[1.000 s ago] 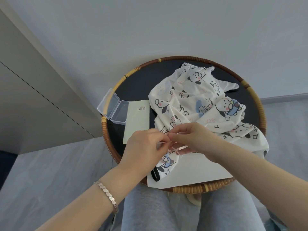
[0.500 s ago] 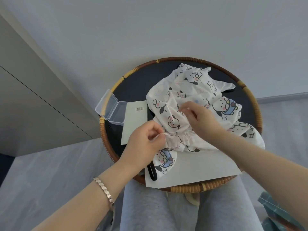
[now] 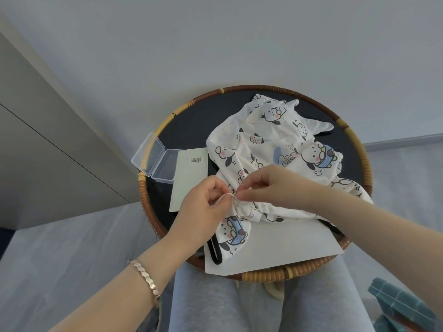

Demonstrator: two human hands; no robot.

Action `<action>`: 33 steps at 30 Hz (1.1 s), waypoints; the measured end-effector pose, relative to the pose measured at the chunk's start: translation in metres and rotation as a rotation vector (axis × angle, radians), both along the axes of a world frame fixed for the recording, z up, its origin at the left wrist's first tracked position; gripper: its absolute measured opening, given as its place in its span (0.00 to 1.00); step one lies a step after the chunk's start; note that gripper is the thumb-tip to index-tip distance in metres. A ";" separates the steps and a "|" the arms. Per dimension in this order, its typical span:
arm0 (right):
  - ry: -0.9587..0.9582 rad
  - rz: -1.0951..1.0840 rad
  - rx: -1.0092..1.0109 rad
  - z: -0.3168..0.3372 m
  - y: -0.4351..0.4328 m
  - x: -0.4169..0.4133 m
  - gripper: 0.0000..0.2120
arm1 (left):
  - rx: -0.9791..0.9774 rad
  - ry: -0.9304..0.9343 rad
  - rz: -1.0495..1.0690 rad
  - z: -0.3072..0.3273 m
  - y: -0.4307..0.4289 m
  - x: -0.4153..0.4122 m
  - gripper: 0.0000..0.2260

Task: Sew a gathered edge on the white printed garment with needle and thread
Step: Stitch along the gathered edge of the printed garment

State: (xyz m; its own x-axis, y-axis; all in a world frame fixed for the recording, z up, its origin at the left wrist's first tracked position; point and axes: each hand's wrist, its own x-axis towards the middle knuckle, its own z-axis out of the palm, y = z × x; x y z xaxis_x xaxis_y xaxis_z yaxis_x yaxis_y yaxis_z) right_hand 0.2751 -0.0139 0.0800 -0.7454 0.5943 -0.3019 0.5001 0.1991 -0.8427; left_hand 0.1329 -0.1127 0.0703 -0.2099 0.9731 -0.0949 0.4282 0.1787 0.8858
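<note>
Currently: garment (image 3: 271,140) on round tray (image 3: 143,195).
Left hand (image 3: 206,208) pinches thread (image 3: 225,195); right hand (image 3: 273,185) pinches gathered edge (image 3: 244,208).

A round tray (image 3: 143,188) with a woven cane rim and a dark flat top carries everything. At its left edge an open clear plastic box (image 3: 155,159) overhangs the rim, and just beside it lies a pale card (image 3: 189,180) with a barcode near its top. The white printed garment (image 3: 263,140) lies crumpled across the middle and right, its near part on a white sheet (image 3: 275,245) that reaches over the near rim, where a black loop (image 3: 214,252), perhaps a band, also lies.
</note>
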 end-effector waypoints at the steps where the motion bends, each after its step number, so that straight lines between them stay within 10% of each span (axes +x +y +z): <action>1: 0.000 0.006 0.005 0.000 -0.001 -0.002 0.05 | 0.000 0.002 -0.005 0.000 0.000 0.000 0.07; 5: -0.029 -0.124 0.039 -0.009 0.006 -0.005 0.06 | -0.008 -0.003 -0.028 0.001 -0.002 0.000 0.06; 12: -0.852 -0.411 0.531 -0.037 0.052 0.019 0.10 | -0.014 -0.021 -0.013 0.000 -0.003 -0.001 0.05; 15: -0.605 -0.343 0.490 -0.031 0.045 0.018 0.09 | -0.010 -0.039 -0.022 0.002 -0.003 0.001 0.07; 19: -0.041 -0.122 -0.077 -0.008 0.013 0.003 0.08 | -0.005 -0.068 -0.018 0.004 -0.002 0.003 0.08; 25: -0.011 -0.042 -0.166 -0.008 0.005 -0.003 0.09 | -0.004 -0.070 -0.025 0.006 -0.004 0.003 0.08; 33: -0.222 -0.385 0.193 -0.023 0.026 0.009 0.08 | 0.001 -0.061 -0.042 0.008 -0.006 0.003 0.07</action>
State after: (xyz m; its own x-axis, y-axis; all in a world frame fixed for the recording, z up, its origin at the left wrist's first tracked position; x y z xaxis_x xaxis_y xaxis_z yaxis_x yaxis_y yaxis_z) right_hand 0.2838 0.0124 0.0565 -0.3906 0.8751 -0.2857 0.7316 0.1068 -0.6733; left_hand 0.1362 -0.1183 0.0780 -0.1626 0.9811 -0.1054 0.3805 0.1609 0.9107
